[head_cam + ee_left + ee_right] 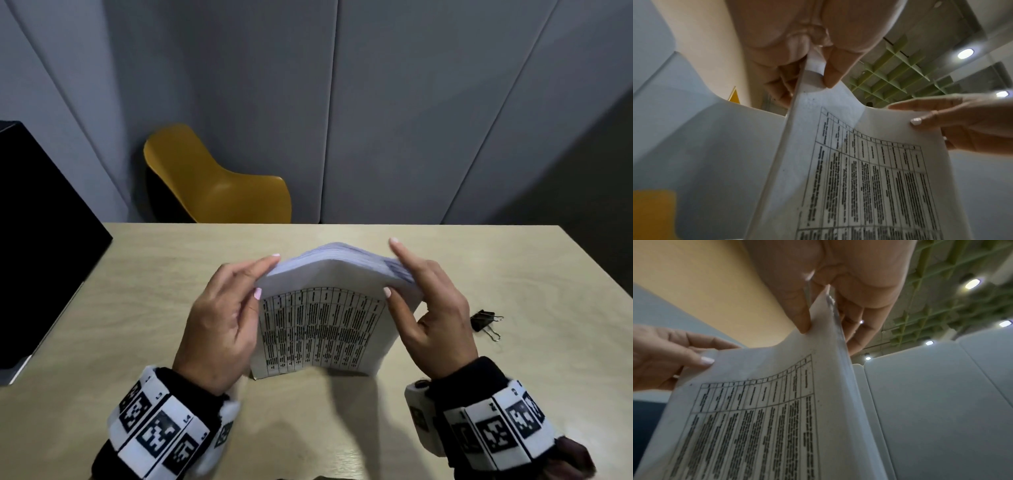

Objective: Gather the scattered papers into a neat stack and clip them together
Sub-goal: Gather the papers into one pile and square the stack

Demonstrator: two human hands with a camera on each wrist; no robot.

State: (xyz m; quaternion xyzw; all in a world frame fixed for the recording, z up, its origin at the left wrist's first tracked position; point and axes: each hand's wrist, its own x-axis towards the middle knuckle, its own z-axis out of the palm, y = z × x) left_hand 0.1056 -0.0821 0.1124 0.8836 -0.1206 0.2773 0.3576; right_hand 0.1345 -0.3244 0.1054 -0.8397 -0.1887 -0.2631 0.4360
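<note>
step: squaring the paper stack point(322, 329) on edge on the bench point(479, 274) | left hand point(219, 322) and right hand point(431, 308) pinch its sides | next, I reckon: lay flat, reach for binder clips point(484, 322) lying right of it

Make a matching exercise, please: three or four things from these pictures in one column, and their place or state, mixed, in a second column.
1. white printed paper stack
2. black metal binder clips
3. yellow plastic chair
4. left hand

a. behind the table's far edge
b. stands on edge, bowed
c. lie on the table, right of the right hand
d. pinches the stack's left edge

Pairs: 1-b, 2-c, 3-a, 4-d
</note>
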